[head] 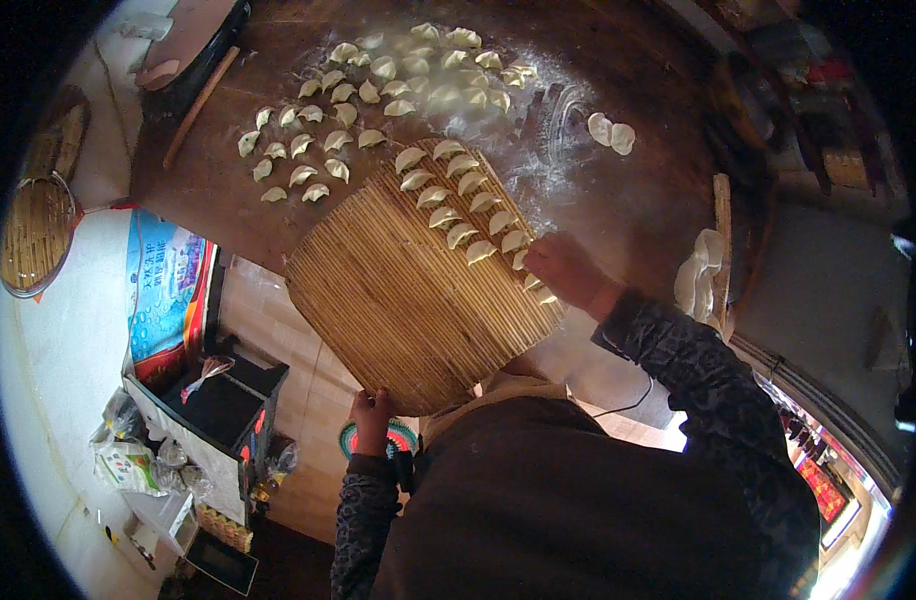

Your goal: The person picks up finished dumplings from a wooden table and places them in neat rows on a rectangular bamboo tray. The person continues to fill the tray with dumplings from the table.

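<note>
My left hand [371,420] grips the near left edge of a reed tray [398,292], which is tilted between the wooden table and my body. Rows of folded dumplings [443,217] lie along the tray's far right side. Over its right edge, my right hand [570,271] has its fingertips at a dumpling [519,259] in the outer row. The hand partly covers that row, and whether the fingers pinch the dumpling is hidden. More dumplings [338,140] are spread over the floured table [615,60] beyond the tray.
Two round dough wrappers [611,135] lie right of the flour. Further right are pale dough pieces [699,277] beside a wooden stick [722,217]. Another stick [200,105] lies at the table's left. A black cabinet [225,390] stands below left, near a colourful round seat [401,436].
</note>
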The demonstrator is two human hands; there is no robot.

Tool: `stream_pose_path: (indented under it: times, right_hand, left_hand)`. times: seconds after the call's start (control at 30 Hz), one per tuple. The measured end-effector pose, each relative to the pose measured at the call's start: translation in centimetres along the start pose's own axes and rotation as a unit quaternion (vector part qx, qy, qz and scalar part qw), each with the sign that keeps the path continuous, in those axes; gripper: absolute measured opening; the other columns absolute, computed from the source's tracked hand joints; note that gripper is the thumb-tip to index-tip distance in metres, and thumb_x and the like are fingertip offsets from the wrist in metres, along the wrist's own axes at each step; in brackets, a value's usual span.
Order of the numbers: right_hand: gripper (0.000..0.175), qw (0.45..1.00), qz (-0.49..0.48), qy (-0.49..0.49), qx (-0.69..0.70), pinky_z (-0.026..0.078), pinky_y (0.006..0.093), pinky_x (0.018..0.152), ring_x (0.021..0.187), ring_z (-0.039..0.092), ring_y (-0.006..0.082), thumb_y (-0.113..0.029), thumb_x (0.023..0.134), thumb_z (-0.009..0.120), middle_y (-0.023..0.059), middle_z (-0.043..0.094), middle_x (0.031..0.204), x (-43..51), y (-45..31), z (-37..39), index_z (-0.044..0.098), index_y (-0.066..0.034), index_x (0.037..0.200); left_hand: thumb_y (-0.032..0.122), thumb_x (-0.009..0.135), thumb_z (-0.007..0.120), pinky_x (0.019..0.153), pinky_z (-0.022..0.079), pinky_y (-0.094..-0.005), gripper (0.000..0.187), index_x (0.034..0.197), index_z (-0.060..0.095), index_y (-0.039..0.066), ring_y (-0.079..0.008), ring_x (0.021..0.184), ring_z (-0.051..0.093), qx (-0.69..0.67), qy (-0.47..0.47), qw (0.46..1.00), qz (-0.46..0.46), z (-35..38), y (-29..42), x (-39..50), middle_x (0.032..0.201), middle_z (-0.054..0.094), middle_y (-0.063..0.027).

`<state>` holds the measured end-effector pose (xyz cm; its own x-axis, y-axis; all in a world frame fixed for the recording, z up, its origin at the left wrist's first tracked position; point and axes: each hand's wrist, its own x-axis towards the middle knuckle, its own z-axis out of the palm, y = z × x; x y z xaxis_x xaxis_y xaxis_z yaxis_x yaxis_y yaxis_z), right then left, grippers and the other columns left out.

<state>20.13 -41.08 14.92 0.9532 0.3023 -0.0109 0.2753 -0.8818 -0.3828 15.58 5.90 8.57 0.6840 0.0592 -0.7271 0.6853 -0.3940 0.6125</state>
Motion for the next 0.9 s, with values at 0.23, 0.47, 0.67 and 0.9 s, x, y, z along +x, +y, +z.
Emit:
stream_pose_path:
  times: [0.23, 0.47, 0.67, 0.9]
  right_hand:
    - [0.010, 1.000, -0.012, 0.004, 0.010, 0.043, 0.0394, 0.073, 0.084, 0.054, 0.0248, -0.013, 0.072, 0.055, 0.0051, 0.054, 0.083, 0.4, 0.6, 0.3, 0.060, -0.0114, 0.080]
    - [0.009, 0.997, 0.027, -0.043, 0.055, 0.044, 0.0409, 0.072, 0.080, 0.056, 0.0281, -0.018, 0.076, 0.057, 0.0087, 0.058, 0.081, -1.1, 0.4, -0.6, 0.060, -0.0107, 0.080]
    - [0.008, 0.996, 0.013, 0.006, 0.083, 0.043, 0.0398, 0.072, 0.081, 0.055, 0.0277, -0.019, 0.078, 0.056, 0.0070, 0.057, 0.080, -2.9, -0.3, -0.2, 0.059, -0.0114, 0.081]
    - [0.010, 0.997, 0.019, -0.024, 0.070, 0.043, 0.0385, 0.076, 0.084, 0.054, 0.0256, -0.019, 0.076, 0.059, 0.0053, 0.058, 0.084, -2.8, 0.1, 0.1, 0.059, -0.0114, 0.082]
  left_hand:
    - [0.017, 0.087, 0.061, 0.052, 0.045, -0.0289, 0.022, 0.092, 0.054, -0.004, -0.0151, 0.060, 0.057, 0.029, -0.001, 0.999, -0.018, -0.1, -0.1, 0.0, 0.075, 0.061, -0.0112]
    - [0.018, 0.087, 0.060, 0.051, 0.045, -0.0292, 0.024, 0.095, 0.053, -0.004, -0.0160, 0.060, 0.058, 0.075, 0.008, 0.997, 0.003, 0.0, -0.7, 0.5, 0.074, 0.062, -0.0121]
    - [0.019, 0.087, 0.059, 0.050, 0.045, -0.0296, 0.026, 0.096, 0.052, -0.004, -0.0167, 0.059, 0.058, 0.039, -0.006, 0.999, -0.009, -0.1, 0.0, 0.2, 0.073, 0.061, -0.0128]
    - [0.018, 0.087, 0.059, 0.049, 0.045, -0.0300, 0.025, 0.095, 0.053, -0.005, -0.0174, 0.057, 0.058, 0.004, 0.007, 1.000, -0.024, 0.0, -1.0, 0.7, 0.072, 0.062, -0.0134]
